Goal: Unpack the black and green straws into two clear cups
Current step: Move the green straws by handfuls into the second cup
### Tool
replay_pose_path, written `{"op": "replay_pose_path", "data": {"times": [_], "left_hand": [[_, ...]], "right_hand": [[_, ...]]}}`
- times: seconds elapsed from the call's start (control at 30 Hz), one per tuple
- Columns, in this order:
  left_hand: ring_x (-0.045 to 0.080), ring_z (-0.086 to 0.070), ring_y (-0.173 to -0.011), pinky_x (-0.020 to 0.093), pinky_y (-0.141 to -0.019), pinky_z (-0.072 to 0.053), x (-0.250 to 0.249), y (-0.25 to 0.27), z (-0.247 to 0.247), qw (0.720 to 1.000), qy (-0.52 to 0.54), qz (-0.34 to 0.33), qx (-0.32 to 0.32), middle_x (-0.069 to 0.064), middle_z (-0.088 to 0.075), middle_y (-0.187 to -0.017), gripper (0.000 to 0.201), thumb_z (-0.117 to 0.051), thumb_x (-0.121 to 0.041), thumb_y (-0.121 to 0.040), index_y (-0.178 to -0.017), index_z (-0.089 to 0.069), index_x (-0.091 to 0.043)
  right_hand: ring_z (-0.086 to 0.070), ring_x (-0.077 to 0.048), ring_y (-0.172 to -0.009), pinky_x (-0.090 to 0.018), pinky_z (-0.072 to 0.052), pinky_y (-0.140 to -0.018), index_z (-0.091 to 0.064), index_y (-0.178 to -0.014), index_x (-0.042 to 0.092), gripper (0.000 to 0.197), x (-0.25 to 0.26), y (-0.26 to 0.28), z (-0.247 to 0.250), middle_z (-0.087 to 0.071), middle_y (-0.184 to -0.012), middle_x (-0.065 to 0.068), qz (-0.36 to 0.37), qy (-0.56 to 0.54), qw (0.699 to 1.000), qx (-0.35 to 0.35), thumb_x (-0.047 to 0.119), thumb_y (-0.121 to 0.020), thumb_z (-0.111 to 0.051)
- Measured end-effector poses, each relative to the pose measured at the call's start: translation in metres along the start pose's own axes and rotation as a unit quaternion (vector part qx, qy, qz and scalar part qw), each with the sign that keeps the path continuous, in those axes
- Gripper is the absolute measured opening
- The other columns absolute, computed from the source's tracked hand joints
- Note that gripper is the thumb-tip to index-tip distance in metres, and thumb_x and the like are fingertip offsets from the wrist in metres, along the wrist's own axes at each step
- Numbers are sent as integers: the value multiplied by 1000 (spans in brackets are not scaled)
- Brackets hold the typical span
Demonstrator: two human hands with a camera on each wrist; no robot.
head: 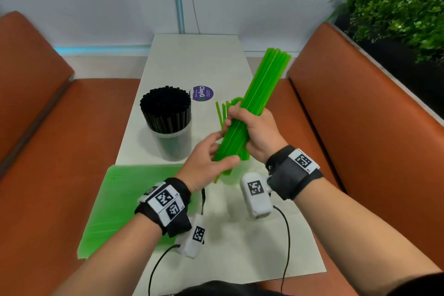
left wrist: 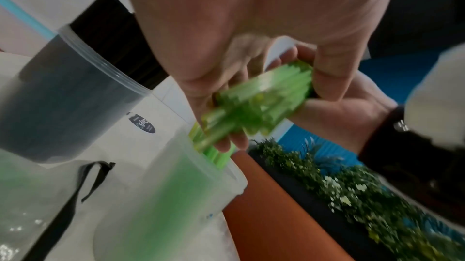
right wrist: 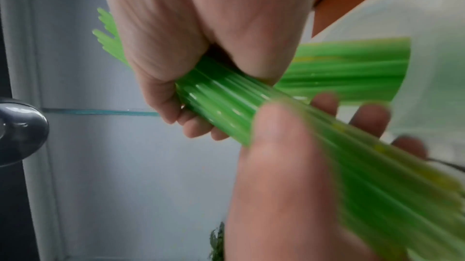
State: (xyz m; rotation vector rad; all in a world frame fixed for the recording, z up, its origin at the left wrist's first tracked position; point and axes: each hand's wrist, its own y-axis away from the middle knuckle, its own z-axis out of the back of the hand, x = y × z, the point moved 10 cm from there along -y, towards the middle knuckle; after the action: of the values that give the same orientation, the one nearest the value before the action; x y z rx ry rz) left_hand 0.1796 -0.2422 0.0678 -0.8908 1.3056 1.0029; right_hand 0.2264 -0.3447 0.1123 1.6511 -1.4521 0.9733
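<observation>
A bundle of green straws [head: 252,103] slants up to the right over the white table [head: 199,60]. My right hand [head: 249,127] grips its middle, fingers curled round it [right wrist: 191,124]. My left hand [head: 222,149] holds the lower end, thumb [right wrist: 276,146] over it and fingers beneath. Behind the hands, several green straws [head: 222,113] stand in a clear cup [left wrist: 163,195], which the hands mostly hide in the head view. To the left, a second clear cup [head: 173,142] is packed with black straws [head: 165,108].
A flat green plastic wrapper [head: 115,199] lies at the table's near left. A round purple sticker [head: 201,93] is on the tabletop. Orange benches [head: 48,151] flank the table on both sides, with a leafy plant [head: 396,7] behind the right one.
</observation>
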Motion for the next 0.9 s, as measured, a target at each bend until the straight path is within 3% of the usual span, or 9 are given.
{"op": "replay_pose_path", "data": {"times": [0.07, 0.2, 0.33, 0.43, 0.53, 0.63, 0.7, 0.77, 0.9], "left_hand": [[8, -70, -83, 20, -68, -55, -1, -1, -7, 998, -60, -11, -11, -4, -72, -96, 40, -77, -23, -78, -112, -58, -31], [15, -58, -46, 27, -45, -48, 10, 1, -2, 991, -123, 24, -41, -5, -58, -65, 22, -65, -21, -73, -86, -54, -34], [11, -40, -45, 27, -43, -38, 22, 8, 1, 978, -204, 35, 16, -9, -44, -62, 16, -61, -29, -69, -79, -52, -38], [7, -41, -45, 24, -44, -39, 27, 9, 4, 969, -238, 50, 36, -8, -47, -67, 17, -64, -33, -70, -82, -53, -36], [4, -65, -61, 25, -58, -53, 22, 11, 12, 984, -164, 54, 33, -8, -64, -95, 41, -69, -52, -73, -111, -58, -39], [9, -67, -101, 30, -82, -47, 17, 11, 50, 994, 7, 54, -94, -5, -72, -111, 45, -49, -62, -85, -119, -61, -36], [16, -66, -109, 36, -91, -46, 27, 13, 70, 970, 156, 68, -176, 1, -71, -119, 50, -34, -59, -97, -126, -61, -27], [21, -64, -115, 44, -102, -43, 34, 14, 73, 952, 213, 78, -208, 5, -70, -122, 56, -27, -56, -102, -131, -60, -21], [22, -68, -110, 42, -90, -51, 37, 9, 52, 952, 222, 91, -193, 2, -73, -115, 58, -29, -57, -101, -123, -64, -17]], "right_hand": [[-56, -22, -60, -35, -51, -63, -56, -79, 7, 14, -6, 2, -10, -54, -67, -8, -10, -36, 999, 5, -2, -85, -65], [-56, -22, -62, -36, -50, -64, -56, -85, 8, 13, -15, 8, -12, -55, -69, -7, -38, -69, 997, 3, -1, -86, -65], [-58, -17, -59, -33, -53, -61, -60, -83, 11, 9, 9, 3, 21, -57, -67, -3, -15, -136, 988, -66, 7, -84, -68], [-54, -15, -57, -32, -51, -59, -60, -77, 10, 11, 13, 2, 44, -52, -67, -3, -16, -162, 978, -126, 8, -84, -69], [-52, -16, -57, -33, -49, -60, -56, -76, 10, 15, 9, 3, 57, -51, -65, -3, -17, -177, 970, -166, 7, -85, -68], [-52, -16, -56, -33, -49, -63, -55, -77, 10, 14, 13, 4, 75, -51, -64, -3, 3, -222, 951, -214, 5, -86, -65], [-53, -16, -56, -32, -50, -63, -56, -76, 9, 14, 15, 4, 86, -53, -64, -3, 21, -259, 935, -240, 4, -87, -64], [-56, -17, -56, -32, -51, -61, -58, -77, 8, 13, 10, 5, 84, -55, -65, -4, 26, -277, 929, -244, 3, -88, -63], [-62, -19, -57, -32, -54, -59, -63, -76, 8, 11, -12, 9, 59, -63, -66, -6, 4, -248, 945, -213, 7, -86, -65]]}}
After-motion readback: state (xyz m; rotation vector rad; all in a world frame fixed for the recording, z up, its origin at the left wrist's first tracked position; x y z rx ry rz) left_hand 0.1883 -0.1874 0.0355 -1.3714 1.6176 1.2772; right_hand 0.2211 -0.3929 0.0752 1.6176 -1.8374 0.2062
